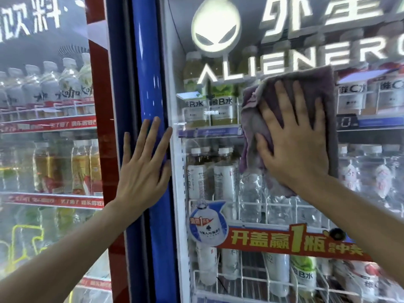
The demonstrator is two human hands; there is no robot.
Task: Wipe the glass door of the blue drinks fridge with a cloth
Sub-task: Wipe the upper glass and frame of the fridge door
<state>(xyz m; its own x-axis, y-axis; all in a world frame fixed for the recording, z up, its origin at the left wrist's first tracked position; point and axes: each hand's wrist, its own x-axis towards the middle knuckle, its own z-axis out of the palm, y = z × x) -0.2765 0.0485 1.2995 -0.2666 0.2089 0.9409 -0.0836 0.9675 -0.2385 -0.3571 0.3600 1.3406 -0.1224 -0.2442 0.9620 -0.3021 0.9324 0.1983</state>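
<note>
The blue drinks fridge fills the right two thirds of the head view, its glass door carrying a white alien logo and lettering. A purple-grey cloth lies flat against the glass at middle height. My right hand presses on the cloth with fingers spread, palm flat. My left hand rests flat and open on the fridge's blue left frame, fingers pointing up, holding nothing.
A red-framed fridge full of bottles stands directly to the left. Behind the blue fridge's glass are wire shelves of bottles, a red promotional strip and a round blue sticker.
</note>
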